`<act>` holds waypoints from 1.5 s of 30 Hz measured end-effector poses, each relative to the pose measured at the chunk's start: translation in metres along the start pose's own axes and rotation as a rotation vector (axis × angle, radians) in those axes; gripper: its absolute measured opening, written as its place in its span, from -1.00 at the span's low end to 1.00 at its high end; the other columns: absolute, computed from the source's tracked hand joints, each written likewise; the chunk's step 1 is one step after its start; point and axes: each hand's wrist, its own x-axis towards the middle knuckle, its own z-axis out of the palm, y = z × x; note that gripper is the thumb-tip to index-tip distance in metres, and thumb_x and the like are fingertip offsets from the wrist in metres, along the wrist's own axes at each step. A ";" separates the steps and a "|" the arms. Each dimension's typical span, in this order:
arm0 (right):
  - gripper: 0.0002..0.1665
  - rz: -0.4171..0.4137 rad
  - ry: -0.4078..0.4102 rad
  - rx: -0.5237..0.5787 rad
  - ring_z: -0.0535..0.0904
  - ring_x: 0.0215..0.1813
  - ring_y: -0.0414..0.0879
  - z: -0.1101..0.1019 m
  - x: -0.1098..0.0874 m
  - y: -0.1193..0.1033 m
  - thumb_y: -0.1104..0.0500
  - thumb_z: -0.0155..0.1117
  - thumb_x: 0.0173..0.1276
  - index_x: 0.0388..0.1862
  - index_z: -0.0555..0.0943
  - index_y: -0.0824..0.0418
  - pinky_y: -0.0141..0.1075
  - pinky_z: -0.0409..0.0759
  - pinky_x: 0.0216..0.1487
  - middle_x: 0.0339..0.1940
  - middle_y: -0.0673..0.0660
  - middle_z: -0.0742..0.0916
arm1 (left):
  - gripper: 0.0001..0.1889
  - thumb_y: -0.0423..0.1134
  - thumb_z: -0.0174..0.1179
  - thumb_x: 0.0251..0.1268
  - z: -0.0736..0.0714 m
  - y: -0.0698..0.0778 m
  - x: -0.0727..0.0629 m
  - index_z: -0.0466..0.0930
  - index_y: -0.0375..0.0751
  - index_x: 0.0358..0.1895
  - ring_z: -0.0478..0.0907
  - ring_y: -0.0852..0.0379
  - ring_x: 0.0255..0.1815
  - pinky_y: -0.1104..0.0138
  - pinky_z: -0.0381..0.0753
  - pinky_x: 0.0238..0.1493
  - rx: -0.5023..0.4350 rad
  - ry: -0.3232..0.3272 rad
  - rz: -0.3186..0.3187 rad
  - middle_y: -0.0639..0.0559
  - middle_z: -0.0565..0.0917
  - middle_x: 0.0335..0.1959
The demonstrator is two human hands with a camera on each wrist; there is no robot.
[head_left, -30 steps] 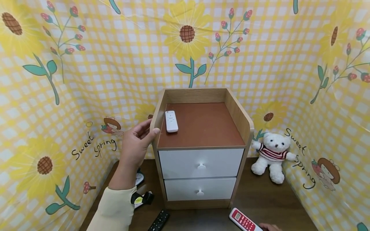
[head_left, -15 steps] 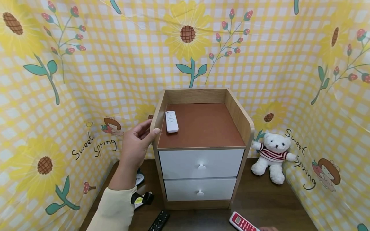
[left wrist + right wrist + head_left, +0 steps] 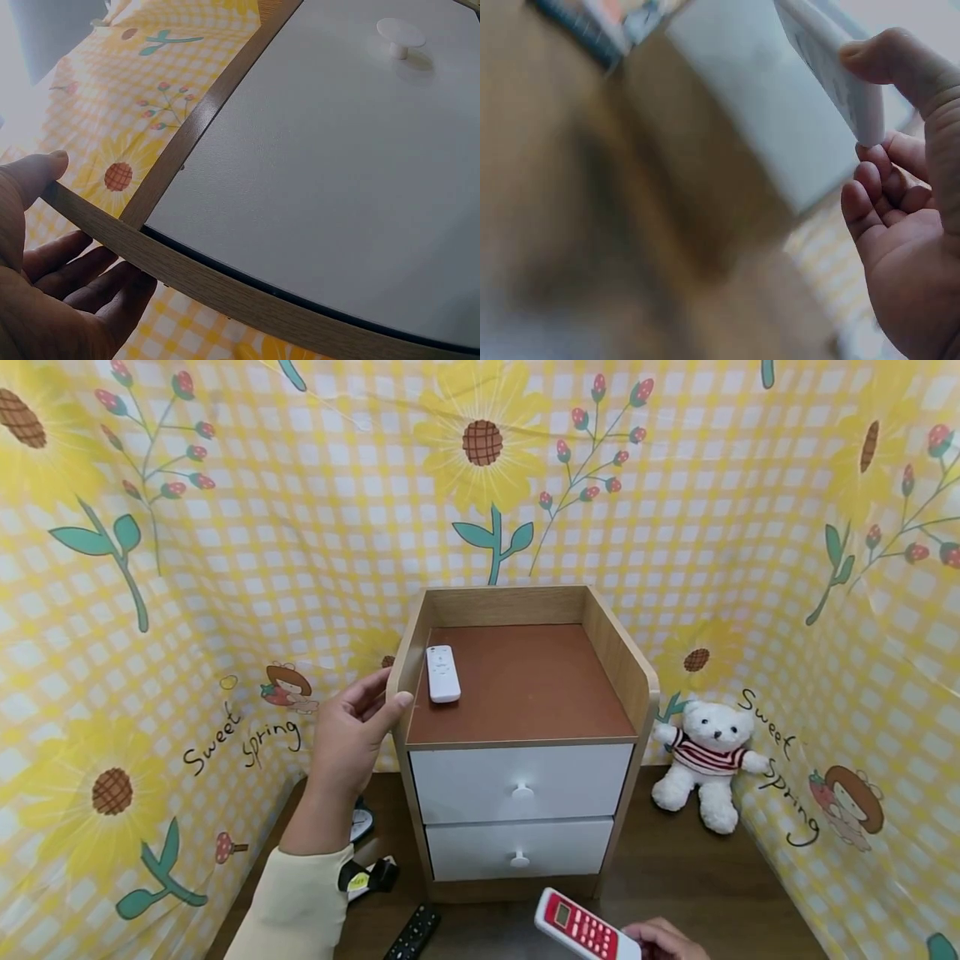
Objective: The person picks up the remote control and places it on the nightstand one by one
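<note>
My left hand (image 3: 347, 739) grips the left side panel of a small wooden drawer cabinet (image 3: 517, 785). In the left wrist view, the thumb lies on one side of the panel edge (image 3: 202, 277) and the fingers on the other. At the bottom right, my right hand (image 3: 666, 941) pinches a white remote control with a red keypad (image 3: 585, 931). The right wrist view shows this remote (image 3: 836, 71) held at one end, thumb against it, off the table. A white remote control (image 3: 443, 674) lies on the cabinet's brown top, near the left panel.
Both white drawers (image 3: 522, 785) are closed. A black remote control (image 3: 414, 933) lies in front of the cabinet, left of centre. Partly hidden items with a black strap (image 3: 371, 877) sit beside my left sleeve. A white teddy bear (image 3: 711, 764) sits at the right, by the patterned cloth.
My right hand has lifted the red-and-white remote and brought it up and leftward, toward the cabinet's front. The left hand keeps its grip on the panel; the head view has shifted slightly.
</note>
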 end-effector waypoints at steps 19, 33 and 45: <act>-0.35 -0.018 0.538 -0.291 0.52 -0.16 -0.09 0.032 0.178 -0.216 0.26 0.82 -0.14 0.03 0.80 0.13 -0.41 0.55 -0.20 -0.20 0.00 0.68 | -0.47 -0.25 0.38 0.57 0.000 0.002 0.003 0.58 -0.21 0.51 0.72 0.32 0.17 0.48 0.74 0.10 -0.005 0.012 0.015 -0.31 0.64 0.43; -0.29 0.478 0.360 -0.530 0.60 0.07 0.04 0.025 0.322 -0.230 -0.22 0.62 0.20 0.13 0.67 0.21 -0.12 0.65 0.01 0.04 0.12 0.68 | -0.48 -0.27 0.39 0.56 0.003 0.001 0.001 0.59 -0.24 0.50 0.70 0.22 0.24 0.48 0.74 0.11 -0.012 0.008 0.008 -0.28 0.63 0.44; -0.44 0.444 0.275 -0.693 0.65 -0.10 0.00 0.042 0.374 -0.221 -0.24 0.57 0.23 -0.14 0.68 0.19 -0.14 0.65 -0.09 -0.18 0.08 0.73 | -0.48 -0.25 0.40 0.55 0.003 0.000 0.000 0.59 -0.22 0.50 0.69 0.26 0.24 0.51 0.72 0.11 -0.003 0.025 0.004 -0.25 0.64 0.45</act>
